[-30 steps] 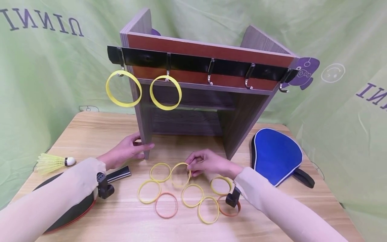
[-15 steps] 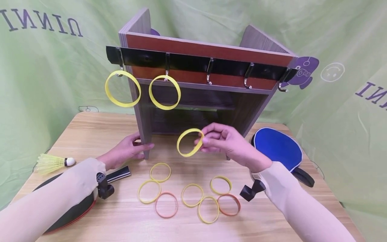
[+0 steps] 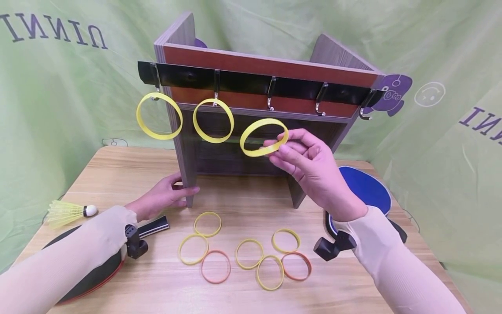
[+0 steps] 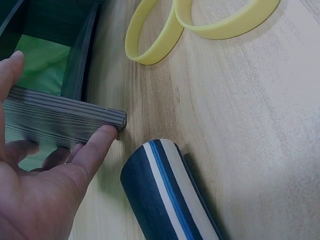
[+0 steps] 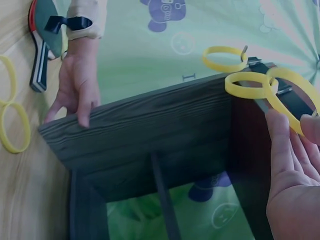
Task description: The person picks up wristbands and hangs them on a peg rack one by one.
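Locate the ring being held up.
In the head view, that yellow ring is pinched in the right hand, below the middle hook, right of the two hung rings.

Pale green cloth hangs behind and to both sides of the desk, creased and softly folded. It bears purple lettering, purple cartoon figures and a white-outlined smiley face. The desk has a light wood-grain top with rounded back corners. Light falls soft and fairly even across cloth and wood.
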`<state>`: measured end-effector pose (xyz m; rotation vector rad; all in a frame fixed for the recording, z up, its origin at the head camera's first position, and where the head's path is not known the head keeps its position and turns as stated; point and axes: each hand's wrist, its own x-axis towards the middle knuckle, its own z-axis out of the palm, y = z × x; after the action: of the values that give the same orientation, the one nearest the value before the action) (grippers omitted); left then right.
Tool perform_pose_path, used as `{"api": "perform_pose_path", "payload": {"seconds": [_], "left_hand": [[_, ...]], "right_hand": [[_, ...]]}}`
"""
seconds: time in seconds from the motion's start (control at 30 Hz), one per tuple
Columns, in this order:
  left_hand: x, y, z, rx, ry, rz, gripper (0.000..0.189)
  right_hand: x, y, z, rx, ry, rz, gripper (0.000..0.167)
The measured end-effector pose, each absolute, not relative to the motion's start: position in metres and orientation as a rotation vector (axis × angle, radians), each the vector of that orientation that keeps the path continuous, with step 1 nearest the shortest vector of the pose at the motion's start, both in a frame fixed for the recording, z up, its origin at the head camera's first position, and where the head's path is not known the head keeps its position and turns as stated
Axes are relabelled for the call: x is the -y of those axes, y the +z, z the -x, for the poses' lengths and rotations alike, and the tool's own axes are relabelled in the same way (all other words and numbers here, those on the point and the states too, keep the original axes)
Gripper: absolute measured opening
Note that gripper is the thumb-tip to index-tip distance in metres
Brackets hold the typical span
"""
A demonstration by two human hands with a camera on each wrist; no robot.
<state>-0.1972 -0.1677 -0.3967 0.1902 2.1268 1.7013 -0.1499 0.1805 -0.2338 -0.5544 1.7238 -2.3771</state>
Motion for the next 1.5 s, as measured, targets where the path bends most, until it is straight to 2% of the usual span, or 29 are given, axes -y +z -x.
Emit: {"api": "perform_pose_path", "payload": {"seconds": [0.4, 1.13, 1.3, 1.5], "left_hand": [[0.168, -0.397, 0.196, -2.132, 1.716, -0.204, 0.072], [0.168, -0.397, 0.197, -2.111, 1.737, -0.207, 0.072], [0.169, -0.397, 0.197, -2.119, 1.725, -0.189, 0.072], [0.169, -0.398, 0.197, -2.109, 1.738, -0.191, 0.072]], "right_hand": [[-0.174, -0.225, 0.154, -1.673, -2.540, 0.462, 0.018], [-0.177, -0.242, 0.164, -1.735, -2.417, 0.400, 0.018], [-0.179, -0.258, 0.165, -1.878, -2.222, 0.433, 0.020], [-0.183, -0.290, 0.164, -2.175, -1.741, 0.519, 0.028]]}}
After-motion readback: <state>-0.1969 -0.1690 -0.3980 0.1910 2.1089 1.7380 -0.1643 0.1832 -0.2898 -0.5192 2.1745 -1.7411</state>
